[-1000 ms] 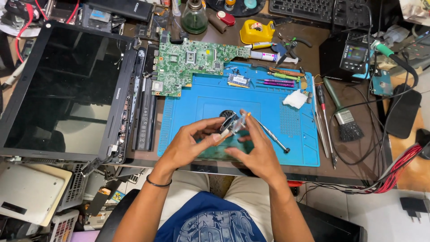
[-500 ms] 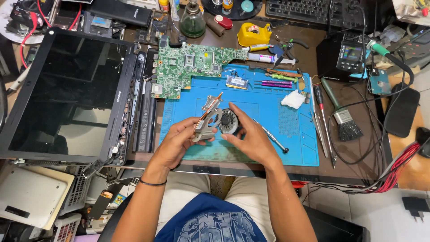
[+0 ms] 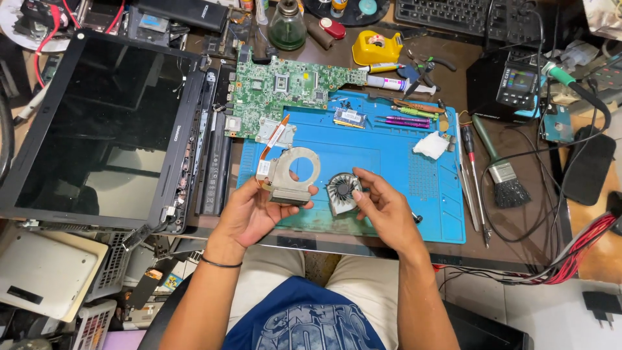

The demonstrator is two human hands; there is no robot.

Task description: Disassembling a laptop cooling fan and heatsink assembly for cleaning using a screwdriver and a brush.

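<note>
Hands work apart above a blue repair mat (image 3: pixel 402 162): the left hand (image 3: pixel 256 210) grips a metal heatsink housing (image 3: pixel 291 178) by its finned edge, copper heat pipe (image 3: pixel 272 139) rising toward a green laptop motherboard (image 3: pixel 285 87); the right hand (image 3: pixel 382 204) pinches a small grey cooling fan (image 3: pixel 343 191) by its rim. Both parts look light and stiff, but the thin fins and fan blades seem fragile, so edges appear the safest hold. An opened laptop screen (image 3: pixel 97 123) lies left, with screwdrivers (image 3: pixel 470 168) and a brush (image 3: pixel 502 172) right.
</note>
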